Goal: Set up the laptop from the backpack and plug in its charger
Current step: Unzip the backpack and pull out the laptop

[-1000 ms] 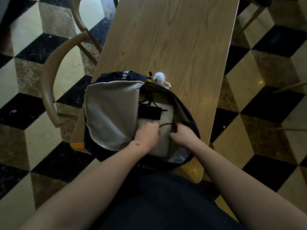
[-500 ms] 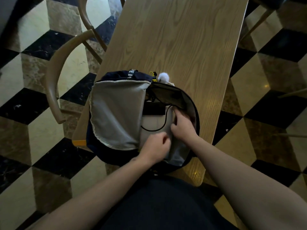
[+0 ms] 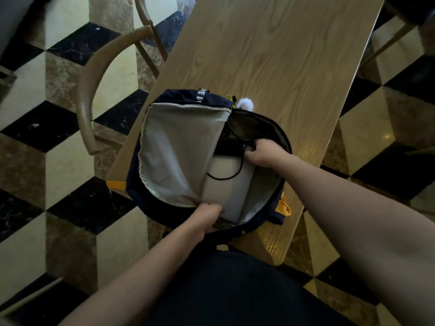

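Note:
A dark navy backpack (image 3: 150, 203) lies open on the wooden table (image 3: 270, 55), its grey-lined flap (image 3: 181, 151) folded to the left. Inside it is a silver laptop (image 3: 231, 187). A black charger brick (image 3: 229, 148) sits at the laptop's far end, and its thin black cable (image 3: 223, 178) loops over the lid. My left hand (image 3: 207, 217) grips the laptop's near left corner at the bag's mouth. My right hand (image 3: 266, 154) is deeper inside, closed on the laptop's far right edge beside the charger. The far end of the laptop is hidden.
A white fluffy charm (image 3: 246, 104) hangs at the backpack's top. A curved wooden chair (image 3: 94, 95) stands to the left of the table. Yellow straps (image 3: 284, 205) show at the bag's right side. Black, cream and brown chequered floor surrounds the table.
My right hand has slid farther into the bag along the laptop's right edge. My left hand has drawn back to the near corner. More of the laptop lid now shows.

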